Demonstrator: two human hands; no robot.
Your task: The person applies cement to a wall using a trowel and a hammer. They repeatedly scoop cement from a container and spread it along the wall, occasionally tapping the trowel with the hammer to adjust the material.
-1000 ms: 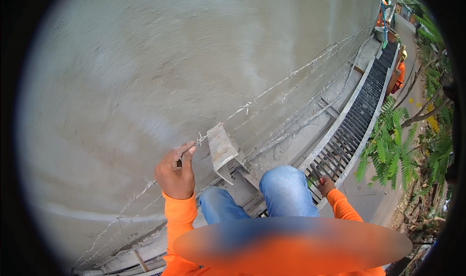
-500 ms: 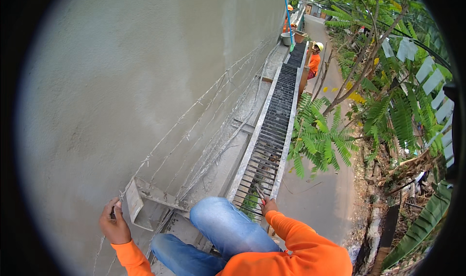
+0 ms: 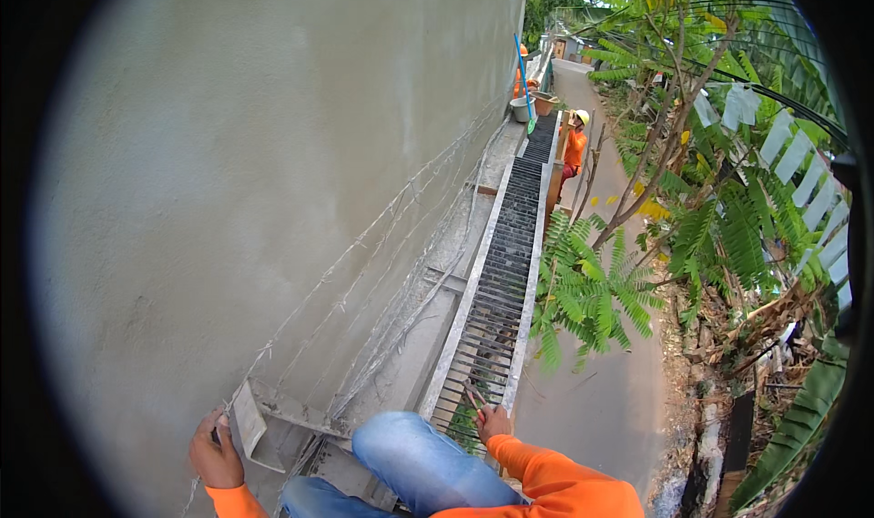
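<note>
My left hand (image 3: 217,450) is pinched on a thin strand of barbed wire (image 3: 269,345) at the lower left, beside a grey metal bracket (image 3: 249,418) against the plastered wall (image 3: 228,154). My right hand (image 3: 493,423) grips a pair of pliers (image 3: 474,396), its jaws over the slatted metal grating (image 3: 496,309). My jeans-clad knees (image 3: 419,459) are bent between my hands.
Two co-workers in orange, one by the wall (image 3: 521,76), one beside the grating (image 3: 575,149), are farther along. A bucket (image 3: 522,109), orange tub (image 3: 544,101) and blue pole (image 3: 522,72) stand there. Branches (image 3: 596,290) overhang the road (image 3: 619,400) below on the right.
Since a second ago my view has swung up along the ledge, bringing more road and foliage in. My left hand still pinches wire; the pliers in my right hand now show clearly.
</note>
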